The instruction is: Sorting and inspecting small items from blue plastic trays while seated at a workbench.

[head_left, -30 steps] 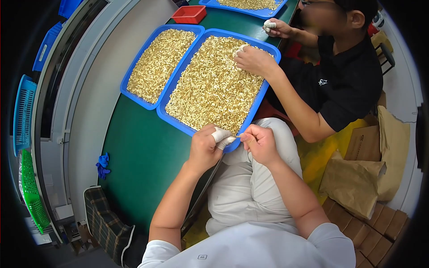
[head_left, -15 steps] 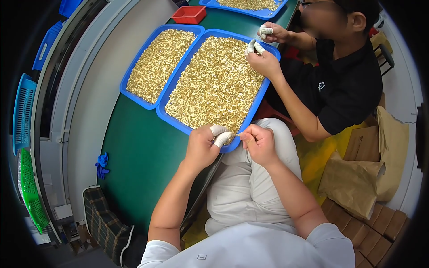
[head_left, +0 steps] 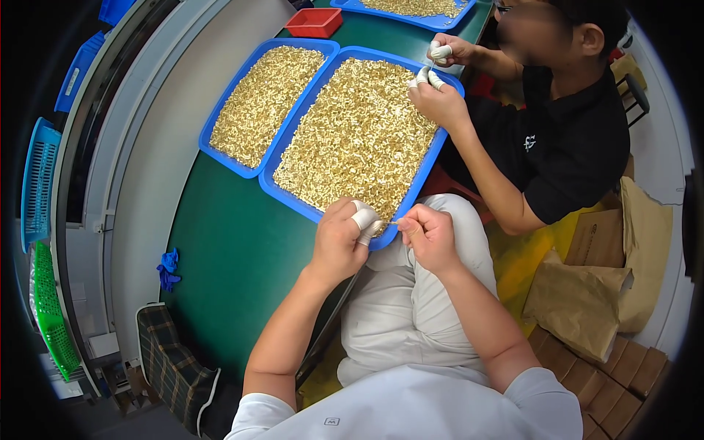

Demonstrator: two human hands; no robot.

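Note:
My left hand [head_left: 341,238] is closed in a pinch over the near rim of a large blue tray [head_left: 295,203], with white covers on its thumb and forefinger. Whatever sits between those fingertips is hidden. Beside it, my right hand [head_left: 431,236] is bare and pinches a thin gold-coloured piece [head_left: 394,223], which points toward the left fingertips. Small gold-coloured metal pieces [head_left: 352,132] fill the tray in a heap.
Alongside stands a second blue tray [head_left: 202,132] of similar pieces. Farther off are a red bin [head_left: 314,23] and another blue tray [head_left: 422,23]. A co-worker's hands [head_left: 440,95], with white finger covers, work over the large tray's far right corner. Blue gloves [head_left: 169,270] lie on the green table [head_left: 220,249].
My left hand has rolled slightly and its covered fingers have curled in closer. The right hand keeps its pinch, almost in place. The whole view has shifted a little.

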